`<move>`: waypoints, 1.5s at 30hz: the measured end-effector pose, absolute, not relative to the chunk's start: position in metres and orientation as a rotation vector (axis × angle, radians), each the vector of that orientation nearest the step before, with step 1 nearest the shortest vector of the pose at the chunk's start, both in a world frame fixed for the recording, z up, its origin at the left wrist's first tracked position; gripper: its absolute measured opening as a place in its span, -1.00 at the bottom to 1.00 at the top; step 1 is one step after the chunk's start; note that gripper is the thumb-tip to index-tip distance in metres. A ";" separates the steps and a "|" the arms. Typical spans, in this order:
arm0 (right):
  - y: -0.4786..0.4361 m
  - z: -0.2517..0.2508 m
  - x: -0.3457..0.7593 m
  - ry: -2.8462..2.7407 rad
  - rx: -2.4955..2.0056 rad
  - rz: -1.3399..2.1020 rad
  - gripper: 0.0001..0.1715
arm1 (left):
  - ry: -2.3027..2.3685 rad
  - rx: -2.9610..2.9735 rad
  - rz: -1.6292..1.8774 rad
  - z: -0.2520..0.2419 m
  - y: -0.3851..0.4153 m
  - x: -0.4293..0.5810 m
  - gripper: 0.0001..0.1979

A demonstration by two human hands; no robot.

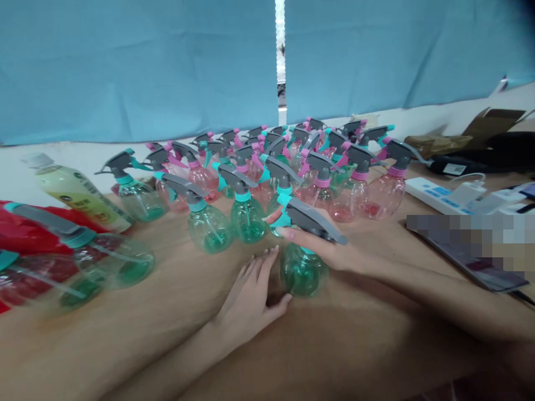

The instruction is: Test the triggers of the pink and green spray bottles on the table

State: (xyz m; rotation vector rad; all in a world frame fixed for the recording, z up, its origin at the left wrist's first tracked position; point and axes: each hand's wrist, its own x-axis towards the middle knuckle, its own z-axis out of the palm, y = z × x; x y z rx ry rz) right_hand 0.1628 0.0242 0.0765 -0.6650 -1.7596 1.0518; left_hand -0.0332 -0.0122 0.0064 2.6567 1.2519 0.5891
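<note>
Holding a green spray bottle, right hand sits beside left hand.

The left hand is laid low on the worktop, its fingers spread, while the right hand is held raised further right and far, its fingers curled in a closed grip.

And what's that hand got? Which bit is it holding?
The right hand is holding a green spray bottle by its grey spray top. The left hand holds nothing; it is open beside the bottle.
</note>
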 end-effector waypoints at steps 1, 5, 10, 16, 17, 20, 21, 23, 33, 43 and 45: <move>0.024 0.078 0.162 -1.753 -0.671 1.049 -0.83 | 1.252 2.656 0.593 0.007 -0.012 -0.033 -0.23; 0.022 0.081 0.158 -1.736 -0.707 0.988 -0.84 | 1.263 2.680 0.614 0.009 -0.013 -0.032 -0.23; 0.021 0.078 0.153 -1.690 -0.688 0.936 -0.79 | 1.278 2.688 0.648 0.012 -0.016 -0.033 -0.21; 0.022 0.070 0.138 -1.650 -0.690 0.892 -0.70 | 1.278 2.663 0.853 0.011 -0.022 -0.035 -0.29; 0.022 0.069 0.134 -1.649 -0.698 0.882 -0.70 | 1.287 2.643 0.896 0.010 -0.024 -0.035 -0.30; 0.021 0.067 0.118 -1.657 -0.702 0.877 -0.70 | 1.367 2.538 0.981 0.009 -0.031 -0.038 -0.34; 0.020 0.067 0.113 -1.657 -0.701 0.874 -0.70 | 1.400 2.498 0.995 0.009 -0.035 -0.040 -0.34; 0.016 0.067 0.100 -1.666 -0.702 0.868 -0.71 | 1.448 2.425 1.008 0.009 -0.042 -0.047 -0.34; -0.001 0.076 0.020 -1.718 -0.637 0.898 -0.66 | 1.687 2.289 1.072 0.013 -0.067 -0.111 -0.35; 0.010 0.096 -0.012 -2.046 -0.662 0.706 -0.10 | 1.999 2.498 0.954 0.033 -0.066 -0.168 -0.52; 0.013 0.098 -0.009 -2.096 -0.645 0.665 -0.01 | 2.062 2.518 0.888 0.037 -0.064 -0.171 -0.54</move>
